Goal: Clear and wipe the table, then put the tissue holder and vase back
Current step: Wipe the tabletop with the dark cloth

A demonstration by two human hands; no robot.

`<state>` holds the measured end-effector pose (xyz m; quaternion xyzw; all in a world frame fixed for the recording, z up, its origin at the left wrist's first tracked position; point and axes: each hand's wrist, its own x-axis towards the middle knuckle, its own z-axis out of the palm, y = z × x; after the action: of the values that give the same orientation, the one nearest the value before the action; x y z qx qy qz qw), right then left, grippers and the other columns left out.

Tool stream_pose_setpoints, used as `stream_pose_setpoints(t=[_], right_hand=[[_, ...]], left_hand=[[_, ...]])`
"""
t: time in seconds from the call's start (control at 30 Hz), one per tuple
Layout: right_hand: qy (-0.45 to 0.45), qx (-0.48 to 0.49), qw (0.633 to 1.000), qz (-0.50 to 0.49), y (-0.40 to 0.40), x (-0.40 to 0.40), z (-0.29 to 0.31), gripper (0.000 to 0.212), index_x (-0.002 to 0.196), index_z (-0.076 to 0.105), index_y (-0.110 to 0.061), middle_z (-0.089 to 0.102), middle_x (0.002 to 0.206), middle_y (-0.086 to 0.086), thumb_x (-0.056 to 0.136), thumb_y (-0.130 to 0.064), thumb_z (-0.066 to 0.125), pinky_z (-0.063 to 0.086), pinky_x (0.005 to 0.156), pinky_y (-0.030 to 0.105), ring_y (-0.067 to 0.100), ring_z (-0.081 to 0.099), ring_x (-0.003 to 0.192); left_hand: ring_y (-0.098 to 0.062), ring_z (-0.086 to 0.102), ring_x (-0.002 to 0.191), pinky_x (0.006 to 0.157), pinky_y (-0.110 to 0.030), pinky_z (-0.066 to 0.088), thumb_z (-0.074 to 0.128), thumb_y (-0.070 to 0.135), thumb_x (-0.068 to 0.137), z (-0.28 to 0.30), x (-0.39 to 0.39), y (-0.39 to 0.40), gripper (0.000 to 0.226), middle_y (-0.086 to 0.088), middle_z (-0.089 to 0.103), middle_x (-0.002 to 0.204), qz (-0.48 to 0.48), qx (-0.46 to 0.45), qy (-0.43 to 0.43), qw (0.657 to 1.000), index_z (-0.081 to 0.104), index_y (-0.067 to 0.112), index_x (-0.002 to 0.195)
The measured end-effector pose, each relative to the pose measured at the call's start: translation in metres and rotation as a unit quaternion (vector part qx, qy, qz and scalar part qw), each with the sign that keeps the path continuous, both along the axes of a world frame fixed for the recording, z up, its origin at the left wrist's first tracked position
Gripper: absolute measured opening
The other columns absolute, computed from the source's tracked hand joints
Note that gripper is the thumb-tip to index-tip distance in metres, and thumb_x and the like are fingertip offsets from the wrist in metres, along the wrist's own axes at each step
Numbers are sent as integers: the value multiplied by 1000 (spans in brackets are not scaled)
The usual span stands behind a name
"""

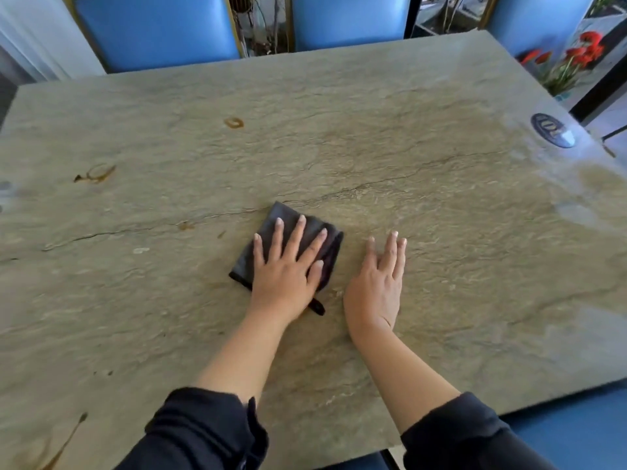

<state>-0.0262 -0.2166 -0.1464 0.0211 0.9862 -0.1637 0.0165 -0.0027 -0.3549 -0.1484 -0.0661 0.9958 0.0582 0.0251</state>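
A folded dark grey cloth (271,225) lies flat near the middle of the stone table (441,205). My left hand (288,266) presses down on the cloth with its fingers spread. Just right of the cloth, my right hand (376,283) rests flat on the bare tabletop, holding nothing. Brown ring stains mark the table at the far centre (234,122) and at the left (96,174), and a brown streak (64,442) runs along the near left corner. Red flowers with green stems (573,61) show beyond the table's far right corner. No tissue holder is in view.
Blue padded chairs (156,28) stand along the far edge, and another blue seat (576,432) sits at the near right. A dark blue oval badge (551,129) lies on the table's right corner. A wet sheen covers the right side of the tabletop.
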Motion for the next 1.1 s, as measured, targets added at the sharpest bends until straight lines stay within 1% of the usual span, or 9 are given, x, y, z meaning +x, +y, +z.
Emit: stream_pose_setpoints(t=[0.1,0.23,0.37,0.47,0.6,0.7,0.83,0.93,1.1], right_hand=[[-23,-37,996,74,-28,16,3,60,153,3,-10,-9,162,7,99,-14,30,-13,119,33,22,-16,148],[-19,-25,996,81,-44,22,-2,63,152,-8,-9,-15,161,7,97,-4,21,-12,119,36,22,-20,146],[-17,-5,996,87,-45,20,-4,64,152,-6,-9,-14,161,8,96,0,22,-12,119,38,24,-20,146],[-15,3,996,89,-46,21,-1,63,153,-2,-9,-11,161,9,95,-1,22,-9,121,40,25,-17,147],[-18,-10,996,87,-44,20,0,63,154,3,-10,-7,162,7,94,0,23,-8,121,39,23,-15,148],[-15,-26,996,89,-43,19,-2,65,154,6,-11,-4,162,5,94,3,26,-8,121,38,22,-13,148],[-10,-89,992,94,-38,21,0,61,152,21,-11,7,162,3,93,5,30,-5,121,35,20,-7,149],[-30,-152,985,75,-29,32,4,59,148,33,-16,10,160,0,94,6,30,9,121,34,18,-2,149],[9,-133,985,110,-16,59,2,56,146,37,-10,24,157,4,92,6,34,5,122,32,20,8,148]], left_hand=[[-22,0,149,116,-59,1,14,59,94,-5,25,-11,53,13,4,161,-38,-8,-1,999,5,53,145],[-19,-2,149,115,-60,1,17,59,92,-1,6,-68,53,15,1,161,71,-3,-6,997,5,56,144],[-20,-14,148,115,-59,-7,17,55,96,4,-3,-96,52,13,-9,161,173,26,-48,983,1,54,145],[-24,-8,149,114,-62,-2,17,54,97,2,32,-69,53,9,-4,162,131,7,-26,991,3,50,147],[-27,3,149,113,-64,7,26,51,97,-1,120,-24,55,7,6,162,-16,-18,3,1000,11,46,149],[-22,3,149,113,-64,10,29,53,96,-1,151,-41,54,11,7,161,-77,-18,1,997,13,49,148],[-21,4,149,111,-65,12,21,56,93,1,113,-72,55,12,6,161,77,-22,-13,997,9,51,146],[-24,-9,148,113,-64,0,15,54,96,-1,97,-53,54,11,-7,161,172,-13,-33,984,-1,50,147],[-30,-1,149,110,-68,7,19,52,96,-1,148,-3,55,6,4,162,-10,-41,-2,999,10,45,150]])
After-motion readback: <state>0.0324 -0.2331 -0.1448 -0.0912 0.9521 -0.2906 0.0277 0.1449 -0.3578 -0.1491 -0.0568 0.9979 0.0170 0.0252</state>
